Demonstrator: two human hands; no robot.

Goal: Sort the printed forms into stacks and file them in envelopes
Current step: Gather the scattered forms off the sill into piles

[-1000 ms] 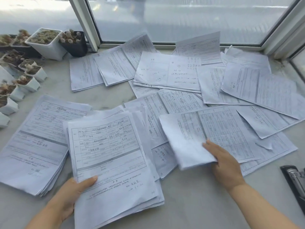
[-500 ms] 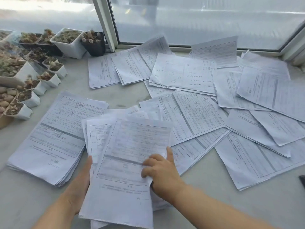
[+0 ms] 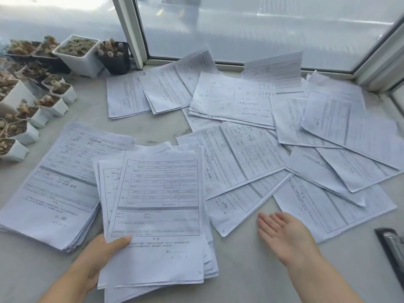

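A thick stack of printed forms [image 3: 157, 206] lies in front of me, its sheets slightly fanned. My left hand [image 3: 98, 256] grips its lower left edge, thumb on the top sheet. My right hand [image 3: 282, 235] hovers palm up over the grey counter, fingers straight, holding nothing, just right of the stack. A second neat stack of forms [image 3: 56, 184] lies to the left. Several loose forms [image 3: 240, 158] are spread overlapping across the middle and right, up to the window.
Small white and black pots of succulents [image 3: 74, 53] crowd the left and far-left edge. A window frame [image 3: 129, 31] runs along the back. A black stapler-like object [image 3: 391, 248] lies at the right edge. Bare grey counter [image 3: 247, 278] shows near me.
My right hand carried a form from the right spread onto the stack held by my left hand, let it go, and has drawn back to the right, now open and palm up.
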